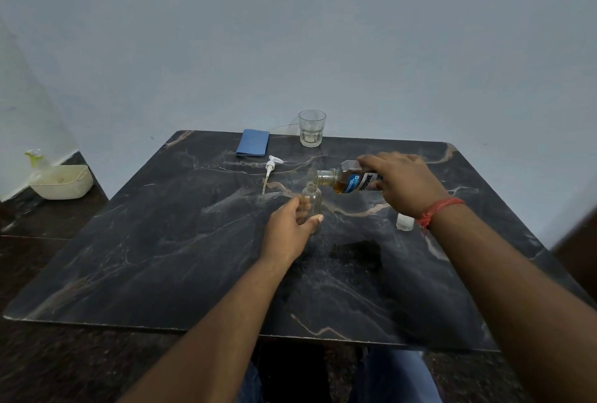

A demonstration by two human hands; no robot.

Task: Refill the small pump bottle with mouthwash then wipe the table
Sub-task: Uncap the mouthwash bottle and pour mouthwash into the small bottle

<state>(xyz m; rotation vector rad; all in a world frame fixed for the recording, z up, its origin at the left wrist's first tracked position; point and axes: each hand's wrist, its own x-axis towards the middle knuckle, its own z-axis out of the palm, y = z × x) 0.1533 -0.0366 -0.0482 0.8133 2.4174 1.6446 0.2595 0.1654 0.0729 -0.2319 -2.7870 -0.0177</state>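
Clasped in the right hand point(402, 184), a tilted amber-filled mouthwash bottle point(350, 181) hangs mouth-first over the small, seemingly empty clear bottle point(312, 201), gripped upright mid-table by the left hand point(287, 228).

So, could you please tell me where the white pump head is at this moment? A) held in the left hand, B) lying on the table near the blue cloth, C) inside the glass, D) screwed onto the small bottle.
B: the pump head lies flat on the table, just in front of the blue cloth.

Black marble-veined table point(181, 241), blue cloth point(252, 142), amber mouthwash bottle point(350, 180) with blue label, white pump point(270, 166).
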